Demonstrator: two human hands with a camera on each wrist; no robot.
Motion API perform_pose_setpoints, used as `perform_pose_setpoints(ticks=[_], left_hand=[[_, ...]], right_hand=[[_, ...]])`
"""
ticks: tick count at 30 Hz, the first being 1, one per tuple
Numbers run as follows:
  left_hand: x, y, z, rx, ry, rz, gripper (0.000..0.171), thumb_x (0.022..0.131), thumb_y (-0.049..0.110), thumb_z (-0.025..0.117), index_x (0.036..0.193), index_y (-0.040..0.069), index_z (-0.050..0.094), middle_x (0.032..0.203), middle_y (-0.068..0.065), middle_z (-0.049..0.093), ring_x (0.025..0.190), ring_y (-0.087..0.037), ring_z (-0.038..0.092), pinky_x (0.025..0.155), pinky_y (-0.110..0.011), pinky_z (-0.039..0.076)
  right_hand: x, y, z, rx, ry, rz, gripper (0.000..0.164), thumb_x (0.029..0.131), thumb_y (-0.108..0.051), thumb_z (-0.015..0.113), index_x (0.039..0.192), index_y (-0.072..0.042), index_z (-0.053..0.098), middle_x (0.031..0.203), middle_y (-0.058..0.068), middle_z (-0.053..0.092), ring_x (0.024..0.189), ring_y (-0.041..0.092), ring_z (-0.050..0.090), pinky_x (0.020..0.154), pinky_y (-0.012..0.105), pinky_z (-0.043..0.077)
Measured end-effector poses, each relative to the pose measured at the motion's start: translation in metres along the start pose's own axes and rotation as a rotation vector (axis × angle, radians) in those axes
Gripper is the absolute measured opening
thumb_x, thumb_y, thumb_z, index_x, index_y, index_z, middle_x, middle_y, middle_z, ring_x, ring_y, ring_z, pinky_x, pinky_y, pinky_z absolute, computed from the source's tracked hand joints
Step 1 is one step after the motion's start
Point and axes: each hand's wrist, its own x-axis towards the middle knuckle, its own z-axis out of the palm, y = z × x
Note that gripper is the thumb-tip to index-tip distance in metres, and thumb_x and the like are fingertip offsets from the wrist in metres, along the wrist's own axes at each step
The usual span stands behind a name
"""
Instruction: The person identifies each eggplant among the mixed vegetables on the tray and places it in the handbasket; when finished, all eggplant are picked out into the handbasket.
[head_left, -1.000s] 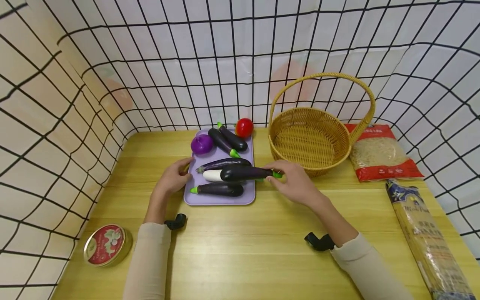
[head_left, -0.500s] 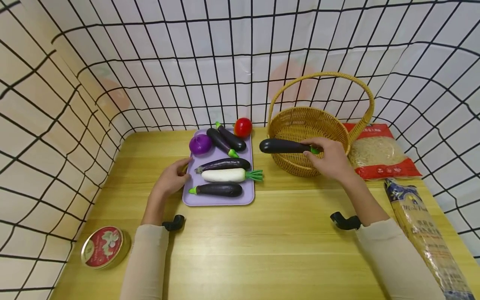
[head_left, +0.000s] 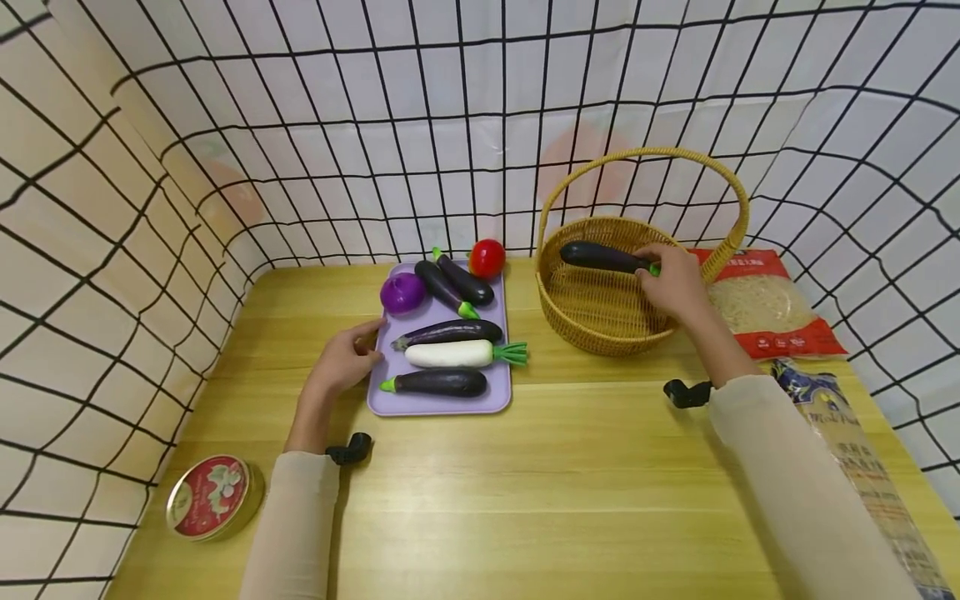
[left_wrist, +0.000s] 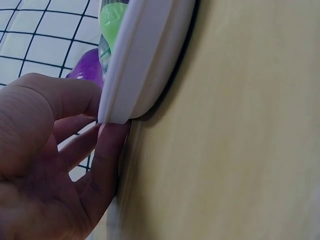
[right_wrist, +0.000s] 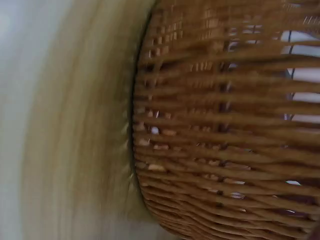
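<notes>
My right hand (head_left: 670,279) pinches a dark eggplant (head_left: 600,257) by its green stem end, inside the basket's opening in the head view. The wicker basket (head_left: 573,329) has a tall arched handle; its woven side fills much of the right wrist view, where the hand is hidden. My left hand (head_left: 347,358) grips the left edge of a lilac tray (head_left: 442,406), thumb on the rim and fingers beneath in the left wrist view. On the tray lie a white radish (head_left: 450,354), a purple onion (head_left: 403,293), a tomato (head_left: 487,258) and several eggplants (head_left: 438,382).
A red-ended bag of pale grain-like food (head_left: 757,304) lies right of the basket. A long noodle packet (head_left: 847,442) is partly covered by the right sleeve. A round red tin (head_left: 215,497) stands at front left. Black wire mesh (head_left: 468,125) surrounds the table's back and sides.
My right hand has carried the eggplant from above the radish, rightward and back, into the basket's opening. The radish is now uncovered. My left hand has stayed at the tray's edge.
</notes>
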Motion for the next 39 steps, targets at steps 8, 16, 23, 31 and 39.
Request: perform_pose_setpoints(ticks=[8,16,23,31,39], left_hand=[[0.001,-0.002,0.002,-0.027,0.006,0.003,0.064,0.094,0.009,0.063,0.155,0.022,0.048,0.099,-0.017,0.061,0.085,-0.024,0.054,0.067,-0.028,0.048],[0.001,-0.001,0.002,-0.028,0.009,-0.006,0.065,0.094,0.009,0.062,0.156,0.024,0.048,0.092,-0.013,0.057,0.08,-0.022,0.052,0.064,-0.027,0.046],[0.0,0.0,0.002,-0.029,0.004,-0.021,0.065,0.094,0.01,0.062,0.156,0.025,0.048,0.093,-0.013,0.058,0.08,-0.022,0.052,0.064,-0.027,0.046],[0.003,-0.004,0.002,-0.032,0.017,-0.012,0.064,0.094,0.012,0.065,0.155,0.025,0.049,0.09,-0.01,0.056,0.079,-0.019,0.051,0.063,-0.025,0.045],[0.003,-0.003,0.003,-0.033,0.024,-0.029,0.062,0.095,0.014,0.066,0.154,0.026,0.05,0.093,-0.012,0.058,0.082,-0.022,0.053,0.065,-0.027,0.048]], right_hand=[[0.025,0.011,0.008,-0.038,-0.078,0.073,0.038,0.101,-0.009,0.055,0.136,0.004,0.059,0.14,0.03,0.055,0.128,0.05,0.049,0.104,0.064,0.042],[0.033,0.017,0.014,-0.059,-0.153,0.1,0.04,0.103,-0.011,0.053,0.139,0.007,0.052,0.14,0.033,0.05,0.131,0.053,0.044,0.105,0.066,0.04],[0.031,0.018,0.013,-0.061,-0.092,0.059,0.041,0.102,-0.012,0.054,0.138,0.008,0.053,0.137,0.033,0.053,0.128,0.05,0.049,0.105,0.064,0.041],[0.014,0.005,0.003,0.032,-0.042,0.028,0.042,0.104,-0.02,0.059,0.139,0.003,0.054,0.138,0.027,0.055,0.125,0.045,0.052,0.102,0.061,0.045],[-0.019,-0.023,0.001,0.105,0.003,-0.065,0.045,0.1,-0.032,0.067,0.135,-0.003,0.06,0.134,0.021,0.063,0.121,0.04,0.061,0.098,0.057,0.052]])
